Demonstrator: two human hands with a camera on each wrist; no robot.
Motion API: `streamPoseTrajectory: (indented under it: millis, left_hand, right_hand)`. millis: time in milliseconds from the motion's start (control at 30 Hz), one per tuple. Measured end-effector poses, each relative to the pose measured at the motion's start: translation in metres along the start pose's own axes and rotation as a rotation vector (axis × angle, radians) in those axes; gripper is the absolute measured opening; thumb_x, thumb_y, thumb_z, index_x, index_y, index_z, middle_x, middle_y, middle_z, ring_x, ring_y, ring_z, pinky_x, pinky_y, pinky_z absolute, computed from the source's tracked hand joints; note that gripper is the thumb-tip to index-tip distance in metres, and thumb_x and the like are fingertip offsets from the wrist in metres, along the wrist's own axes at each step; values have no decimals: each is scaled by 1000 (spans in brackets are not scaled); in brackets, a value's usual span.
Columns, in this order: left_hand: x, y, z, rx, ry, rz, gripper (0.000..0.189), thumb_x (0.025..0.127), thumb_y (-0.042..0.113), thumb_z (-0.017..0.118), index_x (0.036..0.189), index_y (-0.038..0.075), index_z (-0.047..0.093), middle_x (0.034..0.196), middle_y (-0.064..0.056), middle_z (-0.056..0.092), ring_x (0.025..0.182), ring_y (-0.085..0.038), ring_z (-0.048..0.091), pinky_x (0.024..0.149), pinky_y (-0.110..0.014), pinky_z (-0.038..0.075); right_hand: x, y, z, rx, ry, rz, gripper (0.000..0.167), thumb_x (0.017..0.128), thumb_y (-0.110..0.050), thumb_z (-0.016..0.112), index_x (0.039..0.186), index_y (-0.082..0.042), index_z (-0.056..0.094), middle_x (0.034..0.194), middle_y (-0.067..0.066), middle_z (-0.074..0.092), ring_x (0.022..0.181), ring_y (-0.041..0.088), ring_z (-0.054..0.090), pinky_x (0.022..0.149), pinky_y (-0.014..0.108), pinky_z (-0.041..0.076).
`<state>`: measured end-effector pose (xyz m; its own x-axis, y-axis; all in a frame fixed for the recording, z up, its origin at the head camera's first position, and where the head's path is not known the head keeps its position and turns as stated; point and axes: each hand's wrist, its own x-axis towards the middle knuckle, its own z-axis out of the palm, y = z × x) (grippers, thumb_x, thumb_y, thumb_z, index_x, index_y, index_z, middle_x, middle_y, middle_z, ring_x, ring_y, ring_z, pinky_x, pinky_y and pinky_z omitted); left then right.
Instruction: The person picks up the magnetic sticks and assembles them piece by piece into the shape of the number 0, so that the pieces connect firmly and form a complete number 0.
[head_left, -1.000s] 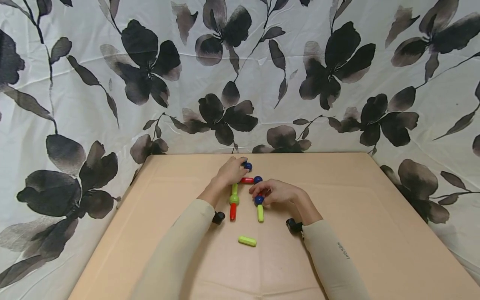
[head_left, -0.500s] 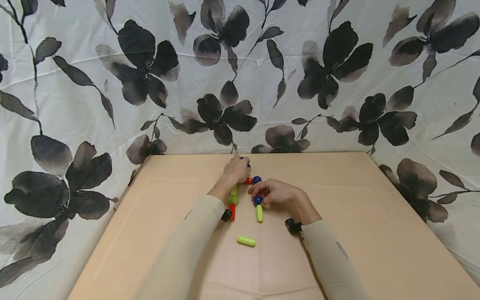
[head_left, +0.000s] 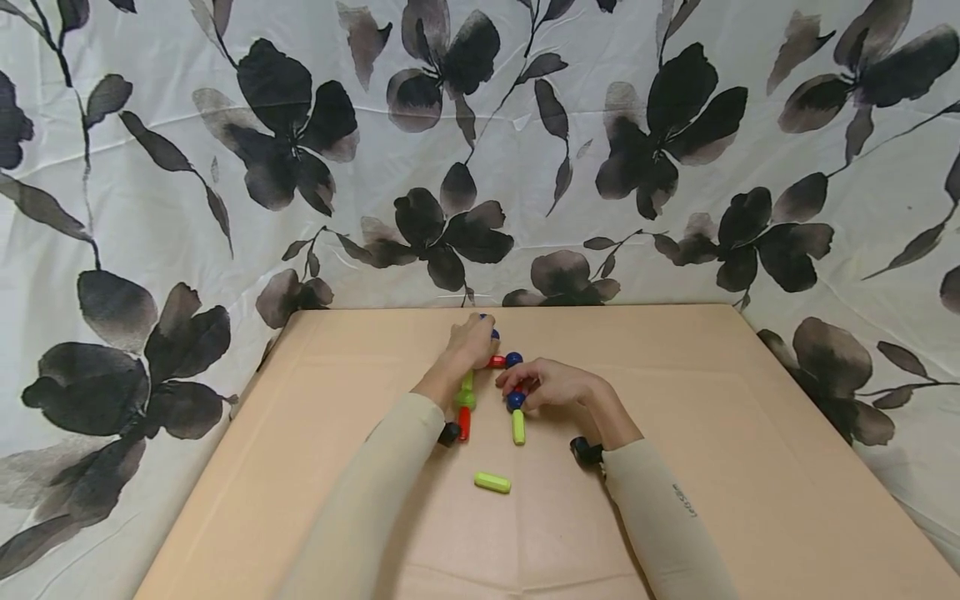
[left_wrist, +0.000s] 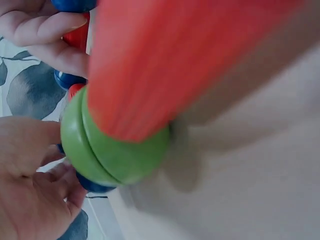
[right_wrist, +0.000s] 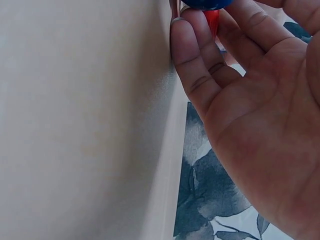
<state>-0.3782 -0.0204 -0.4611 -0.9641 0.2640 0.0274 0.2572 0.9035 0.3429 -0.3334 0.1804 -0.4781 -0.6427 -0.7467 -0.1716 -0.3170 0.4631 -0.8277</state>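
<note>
My left hand is at the far end of a chain of coloured toy rods and balls, its fingertips gripping a blue ball. Below it run a lime rod, a green ball and a red rod. A short red rod leads across to another blue ball. My right hand curls its fingers round a second short red rod, between that ball and a nearer blue ball. From this nearer ball a lime rod points toward me.
One loose lime rod lies on the tan table, nearer to me than the chain. A white cloth with dark flowers hangs behind the table's far edge. Each wrist wears a small black camera.
My left hand has moved slightly right over the far blue balls, its fingers now covering more of them and of the short red rod. The right hand stays in place.
</note>
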Motion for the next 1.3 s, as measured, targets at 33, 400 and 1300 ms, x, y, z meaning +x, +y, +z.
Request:
streamPoseTrajectory:
  millis: [33, 400, 1300]
  left_hand:
    - [-1, -1, -1, -19, 8, 5, 46, 106, 26, 60, 147, 5, 53, 145, -17, 54, 133, -31, 54, 113, -50, 37]
    - [-37, -35, -25, -335, 127, 208, 38, 101, 41, 68, 127, 13, 66, 119, -5, 61, 114, -25, 57, 99, -41, 45]
    - [-134, -62, -46, -490, -480, 411, 40, 84, 20, 89, 118, 6, 75, 94, 3, 76, 82, -14, 66, 75, -25, 54]
  right_hand:
    - [0, 0, 0, -4, 0, -1, 32, 86, 4, 71, 116, -7, 74, 149, 10, 58, 126, 27, 54, 99, 37, 49]
    - [-3, -3, 2, -13, -6, -4, 32, 86, 3, 71, 117, -4, 73, 149, 11, 58, 129, 29, 52, 99, 36, 50]
    - [-1, -2, 0, -20, 5, -6, 33, 84, 1, 71, 116, -6, 74, 147, 10, 59, 121, 28, 53, 95, 38, 47]
